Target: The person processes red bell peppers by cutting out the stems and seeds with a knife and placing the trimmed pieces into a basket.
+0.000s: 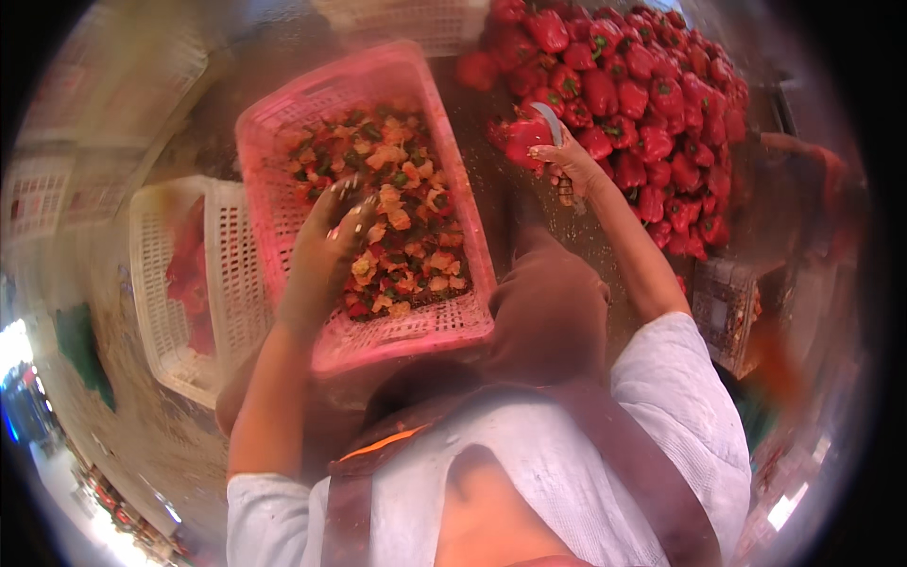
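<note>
My right hand (pixel 577 166) grips a knife with a short curved blade (pixel 549 119); its banded handle (pixel 565 191) shows below the fingers. Against the blade and thumb is a red bell pepper (pixel 528 139), at the near edge of a large heap of red bell peppers (pixel 641 99). My left hand (pixel 336 220) is over a pink plastic crate (pixel 464 191), fingers a little apart and somewhat blurred. I see nothing held in it. Pale seedy pepper cores with green stems (pixel 397 205) cover the crate's bottom.
Left of the pink crate stands a white perforated crate (pixel 237 241) holding red pepper pieces (pixel 190 276). A grey-brown crate (pixel 723 312) is at the right, below the heap. Green cloth-like material (pixel 85 351) lies on the floor. Seeds are scattered beside my knee (pixel 549 312).
</note>
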A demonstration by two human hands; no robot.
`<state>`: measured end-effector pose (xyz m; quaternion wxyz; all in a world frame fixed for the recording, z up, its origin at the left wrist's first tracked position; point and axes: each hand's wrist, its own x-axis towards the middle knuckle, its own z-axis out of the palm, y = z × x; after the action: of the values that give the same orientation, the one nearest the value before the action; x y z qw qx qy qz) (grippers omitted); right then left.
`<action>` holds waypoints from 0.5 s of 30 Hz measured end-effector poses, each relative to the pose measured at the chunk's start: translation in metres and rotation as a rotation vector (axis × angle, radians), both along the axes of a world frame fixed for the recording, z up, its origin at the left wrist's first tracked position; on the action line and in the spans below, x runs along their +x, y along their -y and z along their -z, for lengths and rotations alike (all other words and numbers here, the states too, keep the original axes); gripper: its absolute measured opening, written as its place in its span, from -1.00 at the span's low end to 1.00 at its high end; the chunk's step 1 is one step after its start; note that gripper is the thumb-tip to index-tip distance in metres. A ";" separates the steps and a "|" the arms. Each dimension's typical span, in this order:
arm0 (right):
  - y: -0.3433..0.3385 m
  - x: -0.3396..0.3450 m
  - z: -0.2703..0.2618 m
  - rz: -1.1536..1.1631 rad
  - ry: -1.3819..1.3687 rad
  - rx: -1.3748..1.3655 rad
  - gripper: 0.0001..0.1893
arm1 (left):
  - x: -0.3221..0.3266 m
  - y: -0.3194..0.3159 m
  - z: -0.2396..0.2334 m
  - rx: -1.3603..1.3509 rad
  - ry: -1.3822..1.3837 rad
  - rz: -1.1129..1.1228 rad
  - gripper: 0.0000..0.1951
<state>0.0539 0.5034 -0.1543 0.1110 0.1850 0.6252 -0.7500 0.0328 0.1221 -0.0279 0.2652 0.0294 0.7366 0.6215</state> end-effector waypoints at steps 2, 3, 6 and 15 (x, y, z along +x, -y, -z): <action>0.039 -0.014 -0.064 -0.161 -0.139 0.082 -0.15 | 0.003 -0.009 -0.005 0.258 0.131 -0.085 -0.42; 0.060 -0.023 -0.085 -0.246 -0.201 0.159 -0.13 | 0.007 -0.017 -0.011 0.388 0.191 -0.134 -0.38; 0.144 -0.035 -0.165 -0.444 -0.209 0.346 -0.09 | 0.000 -0.008 -0.020 0.651 0.245 -0.192 -0.36; 0.266 -0.027 -0.234 -0.427 -0.602 0.884 -0.65 | -0.028 0.061 -0.041 0.995 0.038 -0.362 -0.53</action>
<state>0.0274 0.2372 0.0802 -0.0109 -0.1380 0.9068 -0.3982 0.0050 0.0609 0.0131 0.1210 0.0126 0.3408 0.9322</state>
